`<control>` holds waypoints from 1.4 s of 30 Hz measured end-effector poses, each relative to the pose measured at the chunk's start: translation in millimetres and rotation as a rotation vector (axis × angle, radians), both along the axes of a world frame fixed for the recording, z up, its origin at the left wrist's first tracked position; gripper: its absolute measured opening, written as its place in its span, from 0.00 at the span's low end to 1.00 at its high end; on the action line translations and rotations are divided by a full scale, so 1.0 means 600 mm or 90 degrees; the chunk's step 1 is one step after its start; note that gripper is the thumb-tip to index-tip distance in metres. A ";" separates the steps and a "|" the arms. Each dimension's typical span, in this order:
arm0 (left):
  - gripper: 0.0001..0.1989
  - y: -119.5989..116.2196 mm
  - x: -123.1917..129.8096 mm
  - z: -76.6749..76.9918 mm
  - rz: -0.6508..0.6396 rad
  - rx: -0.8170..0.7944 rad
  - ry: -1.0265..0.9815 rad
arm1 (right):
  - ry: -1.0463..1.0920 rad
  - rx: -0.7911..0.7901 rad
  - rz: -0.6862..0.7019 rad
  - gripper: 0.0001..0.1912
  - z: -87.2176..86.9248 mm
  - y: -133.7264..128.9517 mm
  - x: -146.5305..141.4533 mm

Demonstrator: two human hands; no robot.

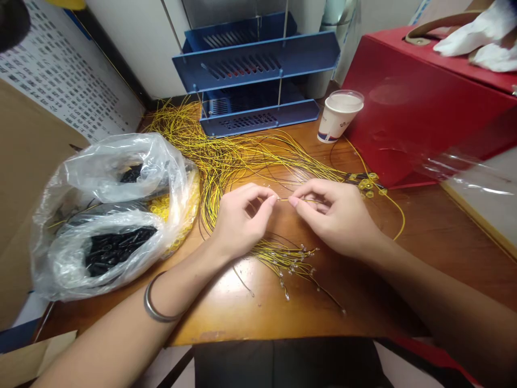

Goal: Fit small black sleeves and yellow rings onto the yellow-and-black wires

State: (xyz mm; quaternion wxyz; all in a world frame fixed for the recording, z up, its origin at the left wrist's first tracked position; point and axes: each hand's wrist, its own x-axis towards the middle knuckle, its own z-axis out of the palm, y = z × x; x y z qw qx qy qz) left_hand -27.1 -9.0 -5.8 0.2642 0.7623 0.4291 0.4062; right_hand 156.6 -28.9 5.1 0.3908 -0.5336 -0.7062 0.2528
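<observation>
Two crumpled mouths of translucent plastic bagging gape at the left of the smooth, brown worktop; the nearer one shows glossy black pieces, elongated and heaped. Small yellow loops press against the film at its right side. Next comes a loose tangle of thin yellow and dark wires, fanning from the back towards the right. Behind it stands a blue rack with slotted tiers and slim metal rods.

The left hand, with a smooth grey bangle on its wrist, has thumb and index fingers pinched together at the end of a fine yellow wire. That wire runs level, just above the worktop, to the right hand, whose fingers are closed on it too. Below and between the hands lie wire ends with small shiny tips. Farther right are a white paper cup, slightly tapered, and a smooth-sided red box.
</observation>
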 end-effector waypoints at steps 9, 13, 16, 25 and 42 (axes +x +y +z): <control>0.05 0.000 -0.003 0.000 -0.009 0.018 0.005 | 0.027 -0.022 0.000 0.08 -0.003 0.000 0.002; 0.12 -0.001 -0.005 0.002 -0.060 0.059 -0.008 | 0.046 -0.042 0.002 0.08 -0.002 0.002 -0.002; 0.11 -0.001 -0.004 0.001 -0.091 0.098 0.006 | 0.055 -0.047 0.002 0.08 -0.002 0.001 -0.003; 0.06 0.002 -0.003 -0.001 -0.066 0.088 0.036 | 0.059 -0.051 -0.002 0.07 0.002 -0.001 0.000; 0.07 0.002 -0.005 -0.006 -0.101 0.077 0.039 | 0.010 -0.014 0.015 0.07 -0.004 0.000 -0.001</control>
